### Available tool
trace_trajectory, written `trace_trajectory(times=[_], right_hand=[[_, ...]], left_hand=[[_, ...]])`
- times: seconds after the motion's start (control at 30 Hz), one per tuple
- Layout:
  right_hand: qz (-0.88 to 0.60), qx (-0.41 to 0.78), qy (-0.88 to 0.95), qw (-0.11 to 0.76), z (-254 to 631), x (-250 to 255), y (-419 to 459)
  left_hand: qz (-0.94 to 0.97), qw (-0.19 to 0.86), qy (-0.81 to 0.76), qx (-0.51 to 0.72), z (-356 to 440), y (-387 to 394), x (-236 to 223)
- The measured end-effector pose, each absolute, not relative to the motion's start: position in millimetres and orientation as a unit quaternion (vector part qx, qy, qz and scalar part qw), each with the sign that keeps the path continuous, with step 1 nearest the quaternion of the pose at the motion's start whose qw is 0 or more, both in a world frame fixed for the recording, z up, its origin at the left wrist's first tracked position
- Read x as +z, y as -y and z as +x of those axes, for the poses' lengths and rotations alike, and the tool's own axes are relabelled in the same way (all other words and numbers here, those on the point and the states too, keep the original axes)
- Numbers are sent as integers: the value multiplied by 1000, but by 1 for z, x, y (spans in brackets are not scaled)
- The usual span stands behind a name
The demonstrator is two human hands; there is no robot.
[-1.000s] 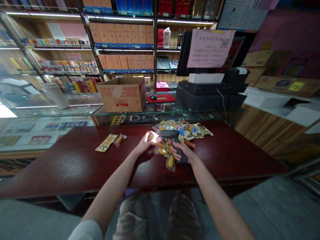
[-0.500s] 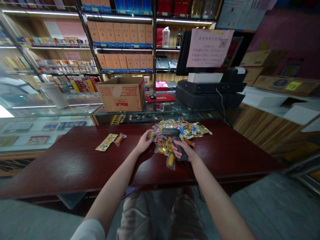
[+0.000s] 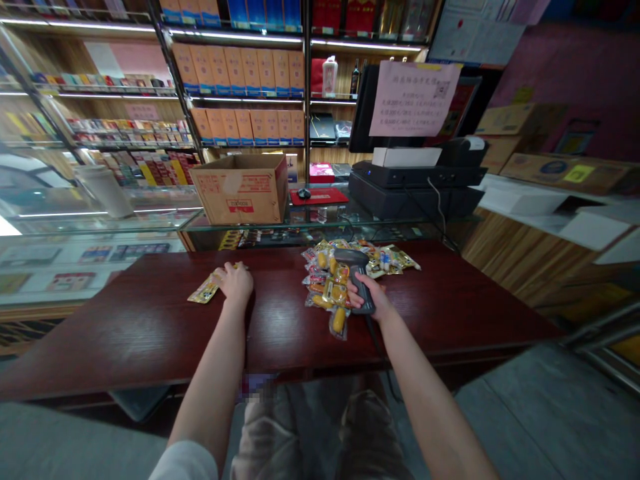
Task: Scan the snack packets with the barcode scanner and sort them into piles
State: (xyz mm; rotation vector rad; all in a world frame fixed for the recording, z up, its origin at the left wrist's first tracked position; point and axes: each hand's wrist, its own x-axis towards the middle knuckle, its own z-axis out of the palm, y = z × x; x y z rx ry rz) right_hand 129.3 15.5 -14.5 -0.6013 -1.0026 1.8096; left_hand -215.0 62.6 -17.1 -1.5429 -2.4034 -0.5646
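Observation:
My right hand point(image 3: 374, 304) is closed around the grip of a grey barcode scanner point(image 3: 353, 261), whose head points over a pile of yellow and orange snack packets point(image 3: 327, 288) on the dark red wooden table point(image 3: 150, 327). My left hand point(image 3: 235, 283) lies to the left, knuckles up, fingers curled down on a small snack packet beside a flat yellow packet point(image 3: 202, 292). The packet under the hand is mostly hidden.
A cardboard box point(image 3: 241, 188) and a white cup point(image 3: 104, 190) stand on the glass counter point(image 3: 150, 223) behind the table. A black till with monitor and paper notice point(image 3: 415, 180) sits at the back right. Shelves of boxed goods fill the back wall.
My left hand left the snack pile and moved left across the table to the two separate packets. My right hand and the scanner shifted slightly right.

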Motion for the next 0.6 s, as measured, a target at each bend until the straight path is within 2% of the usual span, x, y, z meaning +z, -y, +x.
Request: trace_trajectory(times=[0.17,0.33,0.47,0.6], right_hand=[[-259,737,397,481,129,-16,-17],[-273,737,392,478,128,-16,-18],[-272,736,399,475,127,-16,-16],[-275,736,404,469,126,-15,-15]], left_hand=[[-652,119,679,-315,-192,-66,-20],[-837,-37,460,-293,-145,-61,-24],[-864,-100,421,-257,-127,-60,-34],[-857,-98,442,-248,-130,-62,-38]])
